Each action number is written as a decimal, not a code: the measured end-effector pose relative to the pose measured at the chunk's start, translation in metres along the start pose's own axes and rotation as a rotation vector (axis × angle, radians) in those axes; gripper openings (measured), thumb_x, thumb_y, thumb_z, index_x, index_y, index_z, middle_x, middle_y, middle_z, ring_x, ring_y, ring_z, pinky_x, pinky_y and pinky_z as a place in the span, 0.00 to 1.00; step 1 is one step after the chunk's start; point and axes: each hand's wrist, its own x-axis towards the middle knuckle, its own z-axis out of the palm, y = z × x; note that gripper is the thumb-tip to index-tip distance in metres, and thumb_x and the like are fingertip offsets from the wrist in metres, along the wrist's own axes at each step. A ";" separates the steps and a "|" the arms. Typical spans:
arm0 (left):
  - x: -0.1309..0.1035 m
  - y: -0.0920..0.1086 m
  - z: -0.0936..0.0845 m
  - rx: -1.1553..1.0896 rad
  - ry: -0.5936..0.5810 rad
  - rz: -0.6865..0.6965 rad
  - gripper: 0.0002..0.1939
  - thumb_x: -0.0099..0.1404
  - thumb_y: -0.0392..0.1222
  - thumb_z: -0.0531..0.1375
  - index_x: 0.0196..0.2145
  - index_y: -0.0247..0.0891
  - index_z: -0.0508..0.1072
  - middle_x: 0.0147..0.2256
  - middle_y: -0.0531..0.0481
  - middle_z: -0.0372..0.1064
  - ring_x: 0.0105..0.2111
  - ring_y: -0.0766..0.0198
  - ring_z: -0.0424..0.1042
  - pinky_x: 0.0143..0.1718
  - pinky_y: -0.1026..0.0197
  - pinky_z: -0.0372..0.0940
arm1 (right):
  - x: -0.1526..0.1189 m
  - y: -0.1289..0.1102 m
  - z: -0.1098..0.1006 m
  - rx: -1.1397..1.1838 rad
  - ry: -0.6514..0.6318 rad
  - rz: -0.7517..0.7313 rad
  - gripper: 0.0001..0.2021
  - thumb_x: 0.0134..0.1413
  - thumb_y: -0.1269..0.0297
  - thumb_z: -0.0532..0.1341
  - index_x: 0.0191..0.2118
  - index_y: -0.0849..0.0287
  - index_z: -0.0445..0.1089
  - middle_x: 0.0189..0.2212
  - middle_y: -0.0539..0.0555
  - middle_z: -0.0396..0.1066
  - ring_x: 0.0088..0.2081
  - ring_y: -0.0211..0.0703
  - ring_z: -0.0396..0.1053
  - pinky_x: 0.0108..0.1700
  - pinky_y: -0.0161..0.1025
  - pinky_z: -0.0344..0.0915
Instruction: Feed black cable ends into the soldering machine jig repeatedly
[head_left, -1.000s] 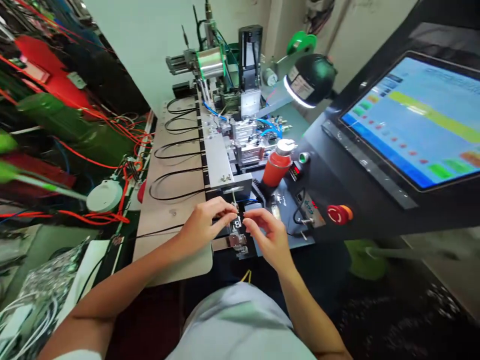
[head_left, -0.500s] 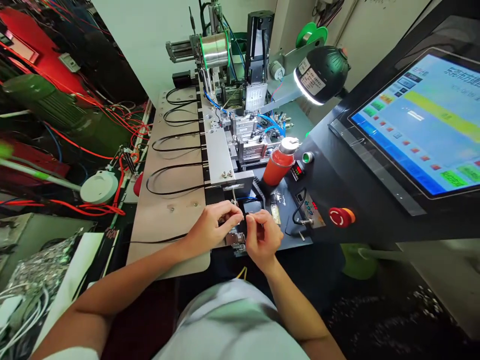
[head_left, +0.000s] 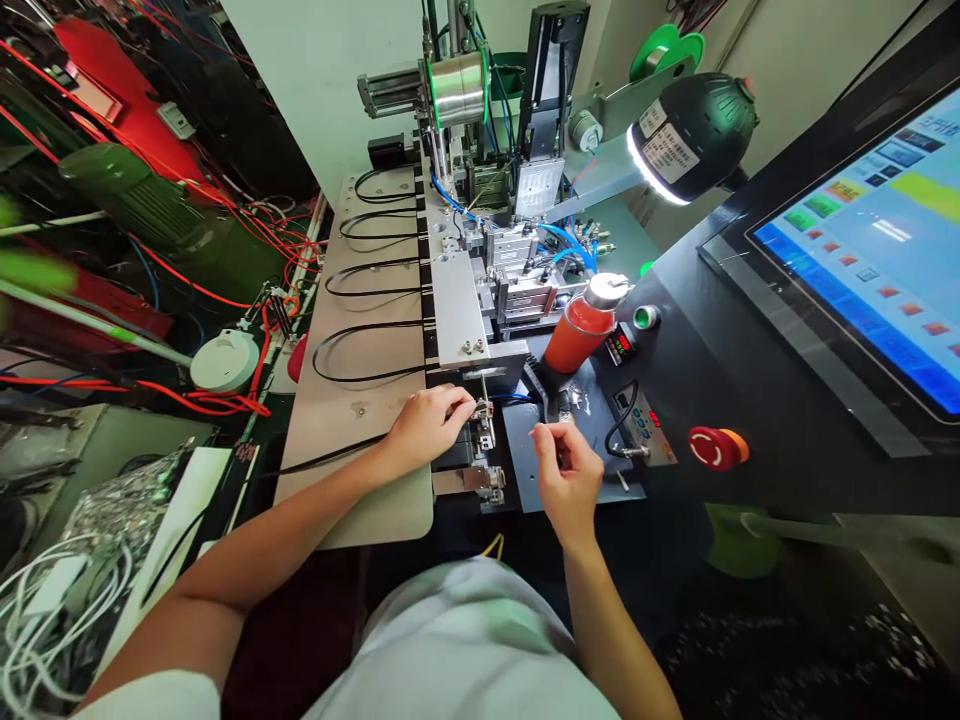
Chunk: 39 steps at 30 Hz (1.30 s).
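My left hand (head_left: 431,425) is closed in a pinch at the front end of the machine, fingertips beside a small metal clamp (head_left: 486,428). A black cable (head_left: 334,455) runs across the beige plate (head_left: 367,500) and under this hand to its fingers. Off to the right, apart from the fixture, my right hand (head_left: 571,478) is raised with thumb and fingertips pressed together. Whatever lies between its fingers is hidden or too small to name. Several looped black cables (head_left: 367,350) lie along the plate, their ends in the machine's rail (head_left: 459,310).
An orange bottle (head_left: 576,335) stands behind my right hand. To the right are a red emergency stop button (head_left: 716,448) and a touch screen (head_left: 877,240). A lit black lamp (head_left: 694,135) and a solder wire spool (head_left: 459,90) sit farther back.
My hands, close together before, are now apart: the right one has moved right, away from the clamp. The left stays by the clamp. The whole view has shifted slightly.
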 end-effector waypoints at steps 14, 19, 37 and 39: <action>0.003 0.009 0.004 0.071 0.000 -0.060 0.11 0.66 0.40 0.54 0.31 0.39 0.75 0.31 0.51 0.73 0.31 0.63 0.69 0.32 0.62 0.56 | 0.015 0.012 0.012 0.046 -0.235 0.049 0.15 0.64 0.58 0.52 0.28 0.58 0.63 0.22 0.46 0.60 0.24 0.35 0.58 0.28 0.34 0.54; 0.006 0.010 0.005 0.086 -0.002 -0.050 0.11 0.67 0.39 0.54 0.31 0.38 0.75 0.30 0.51 0.73 0.30 0.63 0.69 0.32 0.63 0.57 | 0.033 0.013 0.034 0.068 -0.363 0.024 0.16 0.65 0.58 0.49 0.26 0.57 0.56 0.22 0.45 0.55 0.25 0.35 0.55 0.30 0.35 0.51; -0.009 0.002 0.004 0.803 0.117 0.619 0.15 0.71 0.30 0.48 0.44 0.33 0.73 0.35 0.47 0.71 0.30 0.64 0.68 0.27 0.61 0.59 | 0.030 0.028 0.057 0.353 -0.304 0.076 0.17 0.64 0.55 0.52 0.25 0.56 0.54 0.21 0.45 0.50 0.24 0.35 0.49 0.26 0.36 0.49; -0.008 0.004 0.003 0.830 0.075 0.644 0.14 0.70 0.29 0.48 0.41 0.32 0.74 0.35 0.46 0.71 0.30 0.64 0.68 0.27 0.61 0.60 | 0.029 0.028 0.056 0.345 -0.310 0.090 0.17 0.63 0.54 0.52 0.25 0.56 0.54 0.21 0.45 0.50 0.24 0.35 0.49 0.26 0.36 0.49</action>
